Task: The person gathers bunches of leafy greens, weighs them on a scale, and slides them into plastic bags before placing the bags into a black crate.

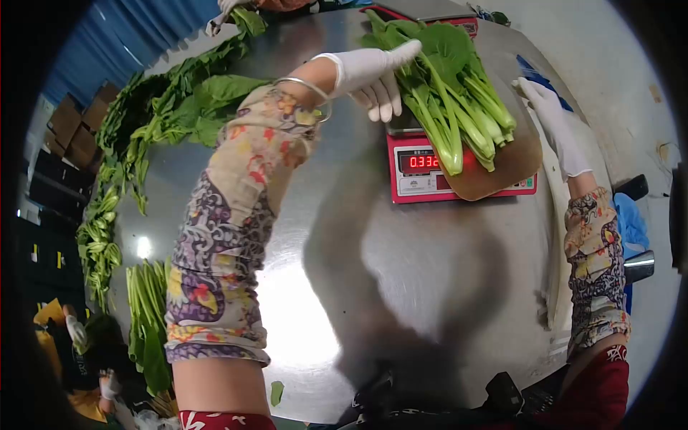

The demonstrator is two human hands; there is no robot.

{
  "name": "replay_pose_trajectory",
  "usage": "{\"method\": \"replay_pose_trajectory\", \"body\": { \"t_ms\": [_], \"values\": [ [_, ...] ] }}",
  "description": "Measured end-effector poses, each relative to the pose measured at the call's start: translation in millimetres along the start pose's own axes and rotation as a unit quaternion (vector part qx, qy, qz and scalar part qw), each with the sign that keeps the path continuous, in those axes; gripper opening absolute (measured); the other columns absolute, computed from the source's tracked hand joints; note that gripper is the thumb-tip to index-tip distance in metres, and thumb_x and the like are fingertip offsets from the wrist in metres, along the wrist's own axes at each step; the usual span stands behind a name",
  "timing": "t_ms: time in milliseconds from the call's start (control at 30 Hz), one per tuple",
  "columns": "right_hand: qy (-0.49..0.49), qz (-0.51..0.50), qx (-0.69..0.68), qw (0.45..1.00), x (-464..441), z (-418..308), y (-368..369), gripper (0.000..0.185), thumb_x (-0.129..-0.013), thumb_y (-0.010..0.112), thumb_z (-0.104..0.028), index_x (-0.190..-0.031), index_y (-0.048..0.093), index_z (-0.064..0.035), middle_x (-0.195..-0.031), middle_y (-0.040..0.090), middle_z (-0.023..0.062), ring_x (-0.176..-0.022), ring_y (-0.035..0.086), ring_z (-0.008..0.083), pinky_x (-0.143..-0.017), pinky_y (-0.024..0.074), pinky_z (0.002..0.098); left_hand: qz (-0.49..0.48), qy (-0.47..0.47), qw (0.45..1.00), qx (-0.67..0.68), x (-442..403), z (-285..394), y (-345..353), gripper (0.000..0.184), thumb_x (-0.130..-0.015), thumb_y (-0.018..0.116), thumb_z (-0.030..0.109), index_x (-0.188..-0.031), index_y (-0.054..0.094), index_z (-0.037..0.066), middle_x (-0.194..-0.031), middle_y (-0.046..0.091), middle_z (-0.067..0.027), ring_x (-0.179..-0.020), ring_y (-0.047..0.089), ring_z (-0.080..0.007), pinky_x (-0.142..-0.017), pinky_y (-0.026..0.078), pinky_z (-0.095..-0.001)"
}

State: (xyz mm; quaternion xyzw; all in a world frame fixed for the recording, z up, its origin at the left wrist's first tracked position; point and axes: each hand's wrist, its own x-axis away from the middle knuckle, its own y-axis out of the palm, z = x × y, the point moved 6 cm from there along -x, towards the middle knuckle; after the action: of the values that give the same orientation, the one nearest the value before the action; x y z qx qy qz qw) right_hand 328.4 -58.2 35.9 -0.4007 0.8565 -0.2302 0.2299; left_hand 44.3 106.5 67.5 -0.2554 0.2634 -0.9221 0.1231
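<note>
A bunch of leafy greens with pale green stalks (459,107) lies on a brown board on top of a red scale (466,188), whose lit display reads about 0.332. Gloved in white, my left hand (369,75) is just left of the bunch, thumb stretched toward its leaves and fingers hanging apart, holding nothing visible. My right hand (548,118), also in a white glove, is to the right of the board with its fingers extended beside the table's right edge. Nothing shows in its grasp.
Piles of leafy greens (179,107) line the left side of the metal table (308,251), with another bunch (148,322) at lower left. A second red scale stands at the top. Gloved hands of other people show at top and lower left.
</note>
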Motion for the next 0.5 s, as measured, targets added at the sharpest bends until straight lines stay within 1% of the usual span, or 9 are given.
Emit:
{"method": "replay_pose_trajectory", "body": {
  "t_ms": [33,100,133,200,233,300,400,433,500],
  "values": [
    [0.013,-0.002,-0.023,1.0,4,2,-3,0.043,-0.09,0.054,-0.039,-0.11,0.064,-0.0019,-0.108,0.065,0.007,-0.102,0.057,0.0158,-0.089,0.0403,0.0272,-0.036,0.028,0.999,0.022,-1,-11,-2,0.104,-0.077,0.015,0.083,-0.09,0.065,-0.007,-0.077,0.067,-0.0137,-0.063,0.061,-0.0178,-0.064,0.044,-0.0239],
    [0.021,-0.004,-0.043,0.999,11,0,-5,0.039,-0.091,0.054,-0.037,-0.108,0.065,-0.0034,-0.107,0.065,0.0059,-0.102,0.057,0.0142,-0.089,0.04,0.027,-0.061,0.077,0.983,0.154,-2,-19,1,0.085,-0.086,0.033,0.071,-0.096,0.062,-0.009,-0.083,0.067,-0.0155,-0.07,0.064,-0.0199,-0.067,0.048,-0.0258],
    [0.018,-0.005,-0.04,0.999,14,-2,-7,0.037,-0.091,0.053,-0.036,-0.107,0.065,-0.0041,-0.107,0.065,0.0054,-0.101,0.057,0.0134,-0.088,0.0398,0.027,-0.055,0.109,0.967,0.223,-4,-20,3,0.075,-0.087,0.04,0.062,-0.097,0.061,-0.009,-0.085,0.066,-0.0165,-0.073,0.065,-0.021,-0.069,0.05,-0.0263],
    [0.01,0.003,-0.032,0.999,17,-2,-10,0.035,-0.091,0.053,-0.035,-0.106,0.065,-0.0049,-0.106,0.065,0.0047,-0.101,0.057,0.0125,-0.089,0.0396,0.0272,-0.045,0.17,0.918,0.354,-2,-2,17,0.058,-0.09,0.054,0.046,-0.1,0.059,-0.011,-0.089,0.066,-0.0186,-0.079,0.066,-0.0234,-0.073,0.053,-0.0273],
    [0.004,0.011,-0.029,1.0,17,-1,-12,0.035,-0.092,0.053,-0.034,-0.107,0.065,-0.005,-0.106,0.065,0.0045,-0.101,0.057,0.0125,-0.089,0.0395,0.0274,-0.059,0.166,0.891,0.419,-6,5,22,0.041,-0.086,0.064,0.025,-0.099,0.057,-0.013,-0.092,0.065,-0.0219,-0.084,0.066,-0.027,-0.079,0.054,-0.0279],
    [-0.007,0.029,-0.028,0.999,17,-2,-18,0.035,-0.092,0.052,-0.034,-0.107,0.065,-0.0053,-0.107,0.065,0.0044,-0.101,0.057,0.0125,-0.09,0.0395,0.0277,-0.054,0.188,0.933,0.302,-8,17,28,0.04,-0.088,0.06,0.03,-0.094,0.061,-0.009,-0.085,0.066,-0.0186,-0.076,0.067,-0.0233,-0.068,0.054,-0.0256],
    [-0.005,0.043,-0.043,0.998,15,1,-24,0.035,-0.093,0.051,-0.034,-0.108,0.065,-0.0054,-0.108,0.065,0.0047,-0.102,0.057,0.013,-0.091,0.0394,0.0282,-0.031,0.194,0.961,0.196,1,15,19,0.041,-0.091,0.054,0.039,-0.089,0.065,-0.001,-0.073,0.066,-0.0074,-0.061,0.063,-0.0118,-0.055,0.045,-0.0202],
    [0.004,0.04,-0.048,0.998,14,4,-24,0.036,-0.093,0.05,-0.034,-0.109,0.064,-0.0053,-0.109,0.065,0.005,-0.102,0.057,0.0134,-0.091,0.0394,0.0285,0.02,0.199,0.954,0.225,1,2,10,0.041,-0.092,0.053,0.039,-0.081,0.066,0.002,-0.063,0.063,-0.0053,-0.052,0.059,-0.0119,-0.05,0.041,-0.0205],
    [0.033,0.026,-0.064,0.997,14,6,-19,0.038,-0.093,0.05,-0.035,-0.112,0.062,-0.0046,-0.111,0.063,0.0058,-0.104,0.056,0.0139,-0.093,0.0388,0.0292,0.112,0.182,0.95,0.23,2,-37,-8,0.047,-0.091,0.052,0.045,-0.08,0.067,0.003,-0.06,0.062,-0.0044,-0.051,0.058,-0.0117,-0.05,0.04,-0.0197]
  ]
}}
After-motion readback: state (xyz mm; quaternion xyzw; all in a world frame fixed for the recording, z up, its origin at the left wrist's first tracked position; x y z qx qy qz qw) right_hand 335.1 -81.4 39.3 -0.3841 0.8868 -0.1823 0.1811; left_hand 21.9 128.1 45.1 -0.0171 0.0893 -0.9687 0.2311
